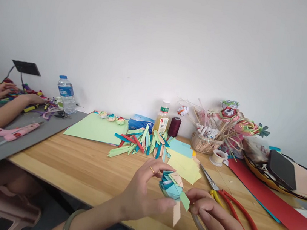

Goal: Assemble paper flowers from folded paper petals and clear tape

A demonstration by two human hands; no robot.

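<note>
My left hand (145, 193) holds a folded-paper flower ball (171, 186) between thumb and fingers, above the front part of the table. The ball has blue, teal and peach folds. A green paper strip (185, 201) sticks out toward my right hand, and a peach strip (176, 214) hangs below. My right hand (218, 219) is closed close to the green strip. Against its fingers is a narrow pale ring (202, 228) that looks like a roll of tape, partly hidden. Whether these fingers touch the green strip is unclear.
Folded paper strips (144, 142) lie in a pile behind my hands. Red-handled scissors (232, 206) rest at the right, near red paper (270, 196). A basket (206, 143), glue bottle (162, 118) and thread spool (174, 127) stand behind. Another person's arms (2, 112) are at the left.
</note>
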